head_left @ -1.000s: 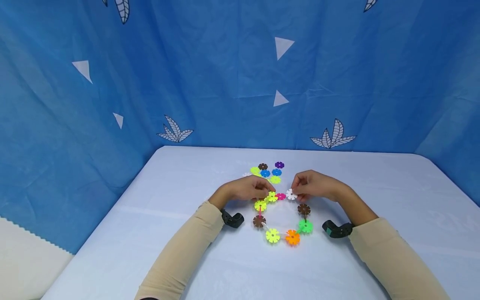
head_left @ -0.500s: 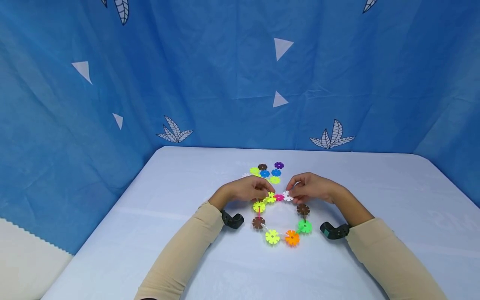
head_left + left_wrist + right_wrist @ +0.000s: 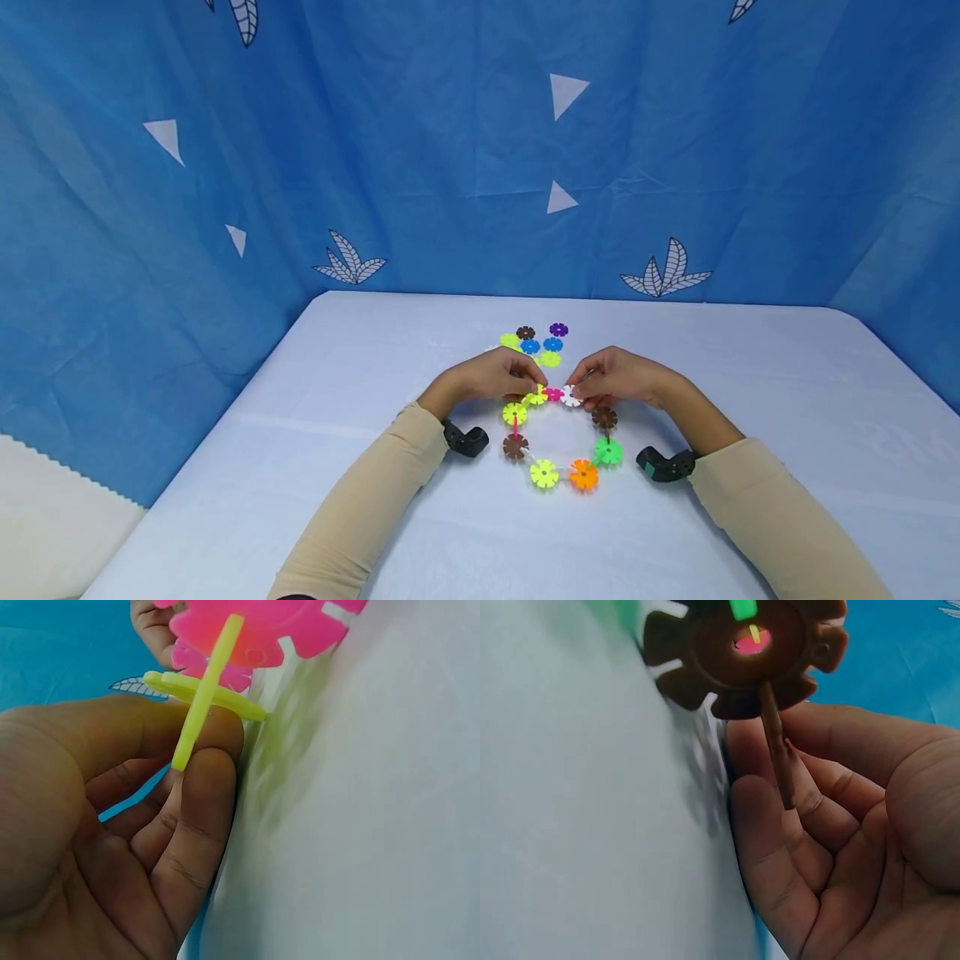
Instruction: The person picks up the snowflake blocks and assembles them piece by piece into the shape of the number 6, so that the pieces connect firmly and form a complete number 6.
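Slotted snowflake discs form a ring on the table. At its far side my left hand (image 3: 491, 375) pinches a yellow disc (image 3: 537, 396); the left wrist view has that yellow disc (image 3: 206, 694) between thumb and finger. My right hand (image 3: 622, 375) holds a white disc (image 3: 570, 397) by its right edge. Between the two sits a pink disc (image 3: 553, 394), meeting the white one. Whether their slots are engaged I cannot tell. Beside the right hand is a brown disc (image 3: 603, 417); in the right wrist view another brown disc (image 3: 742, 656) hides part of the fingers.
The ring runs on through a green disc (image 3: 608, 452), an orange disc (image 3: 583, 475) and a near yellow disc (image 3: 543, 473). Behind the hands lie loose discs, among them a purple disc (image 3: 558, 330) and a blue disc (image 3: 552, 344). A blue curtain (image 3: 480, 167) hangs behind the table.
My right hand has moved left with the white disc, closing the gap to the pink disc. The left hand has stayed nearly in place while the pink and yellow discs shifted slightly left.
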`<state>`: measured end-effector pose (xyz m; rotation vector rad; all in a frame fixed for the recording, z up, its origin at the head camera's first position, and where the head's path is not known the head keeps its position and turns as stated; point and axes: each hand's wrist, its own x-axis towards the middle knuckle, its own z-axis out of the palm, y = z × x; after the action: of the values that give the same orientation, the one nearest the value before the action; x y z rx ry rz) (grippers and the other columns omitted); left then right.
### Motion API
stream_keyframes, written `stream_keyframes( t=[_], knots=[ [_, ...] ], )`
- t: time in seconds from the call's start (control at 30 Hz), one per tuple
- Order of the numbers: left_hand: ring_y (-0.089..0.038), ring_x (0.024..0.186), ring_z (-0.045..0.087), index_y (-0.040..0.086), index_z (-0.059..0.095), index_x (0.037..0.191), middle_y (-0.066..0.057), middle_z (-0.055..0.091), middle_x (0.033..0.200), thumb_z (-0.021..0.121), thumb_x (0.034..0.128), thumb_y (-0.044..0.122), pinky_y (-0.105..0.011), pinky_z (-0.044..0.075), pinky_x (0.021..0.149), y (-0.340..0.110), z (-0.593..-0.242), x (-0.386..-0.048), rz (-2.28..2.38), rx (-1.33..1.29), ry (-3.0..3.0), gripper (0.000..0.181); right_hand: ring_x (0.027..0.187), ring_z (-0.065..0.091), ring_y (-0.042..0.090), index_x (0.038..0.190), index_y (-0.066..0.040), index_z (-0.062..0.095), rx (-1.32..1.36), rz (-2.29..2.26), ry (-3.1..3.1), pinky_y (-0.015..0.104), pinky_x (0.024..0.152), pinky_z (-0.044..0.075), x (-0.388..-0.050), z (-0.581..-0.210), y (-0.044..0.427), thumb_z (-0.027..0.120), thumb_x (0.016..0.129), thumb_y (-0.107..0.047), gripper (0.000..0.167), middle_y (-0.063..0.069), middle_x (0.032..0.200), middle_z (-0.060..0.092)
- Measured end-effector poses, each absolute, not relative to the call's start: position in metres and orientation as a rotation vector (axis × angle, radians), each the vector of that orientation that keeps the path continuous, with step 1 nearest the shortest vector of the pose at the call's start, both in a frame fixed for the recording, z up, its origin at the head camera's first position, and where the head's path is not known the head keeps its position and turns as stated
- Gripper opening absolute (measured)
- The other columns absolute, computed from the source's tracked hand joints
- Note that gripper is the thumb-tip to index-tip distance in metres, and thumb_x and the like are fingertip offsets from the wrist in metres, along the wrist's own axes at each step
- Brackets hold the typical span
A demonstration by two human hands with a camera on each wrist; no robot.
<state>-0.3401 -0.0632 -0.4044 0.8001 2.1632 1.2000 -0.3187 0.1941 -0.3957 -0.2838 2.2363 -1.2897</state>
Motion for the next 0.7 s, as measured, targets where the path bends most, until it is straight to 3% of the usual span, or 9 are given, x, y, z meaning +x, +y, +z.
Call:
stream_keyframes(
  t=[0.7],
  knots=[
    [-0.016, 0.068, 0.053, 0.005, 0.074, 0.106, -0.006, 0.064, 0.084, 0.064, 0.0989, 0.004, -0.026, 0.048, 0.065, -0.058, -0.403, -0.339, 1.183, 0.77, 2.232, 0.012, 0.072, 0.068, 0.021, 0.101, 0.002, 0.07, -0.245, -1.295, 2.293, 0.031, 0.075, 0.058, -0.315, -0.395, 0.183, 0.069, 0.096, -0.006, 0.009, 0.01, 0.082, 0.069]
  ],
)
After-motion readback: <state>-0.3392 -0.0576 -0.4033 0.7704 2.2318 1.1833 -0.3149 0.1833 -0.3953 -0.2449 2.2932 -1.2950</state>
